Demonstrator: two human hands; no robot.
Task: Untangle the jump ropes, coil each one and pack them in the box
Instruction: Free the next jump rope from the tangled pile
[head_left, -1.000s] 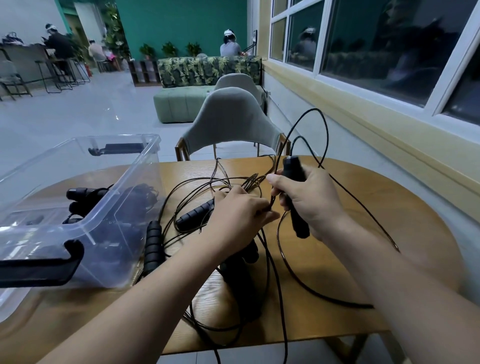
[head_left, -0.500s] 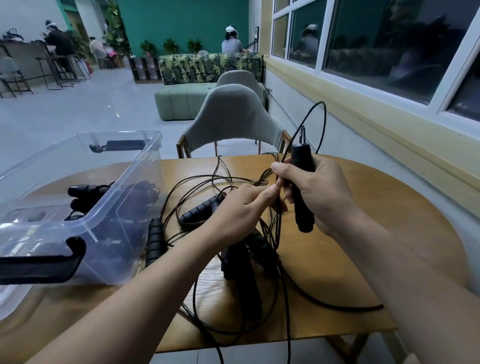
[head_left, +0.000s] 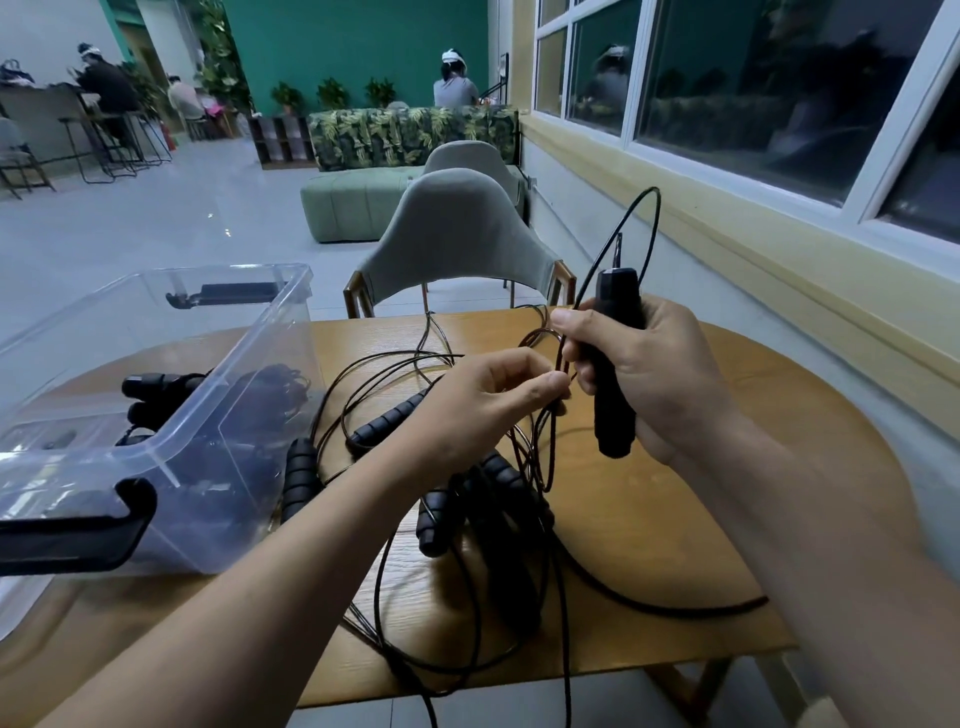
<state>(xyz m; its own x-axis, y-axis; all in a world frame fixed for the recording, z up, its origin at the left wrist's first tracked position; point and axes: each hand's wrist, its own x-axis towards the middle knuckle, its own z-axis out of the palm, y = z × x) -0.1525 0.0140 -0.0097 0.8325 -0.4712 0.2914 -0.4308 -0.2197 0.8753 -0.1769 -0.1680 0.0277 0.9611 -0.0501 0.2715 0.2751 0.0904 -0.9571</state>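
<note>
A tangle of black jump ropes (head_left: 467, 519) lies on the wooden table (head_left: 675, 545), with several ribbed black handles among thin cords. My right hand (head_left: 654, 374) grips one smooth black handle (head_left: 615, 364) upright above the table, its cord looping up over the top. My left hand (head_left: 483, 400) pinches a cord strand just left of that handle. The clear plastic box (head_left: 156, 405) stands at the left and holds coiled ropes with black handles (head_left: 156, 387).
A grey chair (head_left: 452, 244) stands at the table's far side. The yellow window wall runs along the right. Cords hang over the table's near edge. People sit far off across the room.
Both hands have risen from the table. The right hand lifted the handle higher and more upright, and the left hand came up to pinch the cord next to it.
</note>
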